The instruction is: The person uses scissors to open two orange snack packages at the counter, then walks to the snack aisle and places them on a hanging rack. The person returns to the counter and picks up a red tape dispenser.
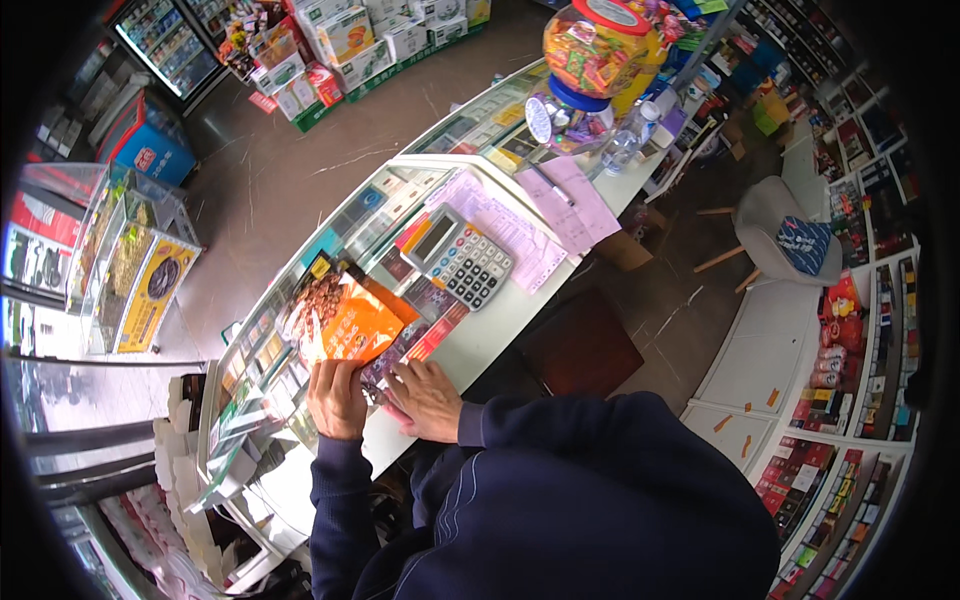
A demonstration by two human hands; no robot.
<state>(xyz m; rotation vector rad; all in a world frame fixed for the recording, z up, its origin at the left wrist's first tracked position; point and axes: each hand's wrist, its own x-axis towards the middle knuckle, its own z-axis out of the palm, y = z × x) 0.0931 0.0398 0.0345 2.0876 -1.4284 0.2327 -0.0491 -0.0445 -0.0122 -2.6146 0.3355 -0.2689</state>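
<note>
An orange printed snack bag (365, 324) lies tilted on the glass-topped counter, with a picture of brown food pieces on one side. At the bag's near edge, my left hand (335, 399) pinches it with bent fingers. My right hand (426, 400) is just to the right, its fingers curled around a small metal tool (373, 393). That tool reaches into the gap between my hands, next to the bag's near edge. Most of it is hidden by fingers, so its exact kind cannot be told.
A calculator (456, 256) rests on the counter beside pink written sheets (499, 225) and a pen (553, 185). Beyond stand a candy jar (592, 56) and a plastic bottle (624, 146). A dark red stool (581, 341) and grey chair (780, 229) are to the right.
</note>
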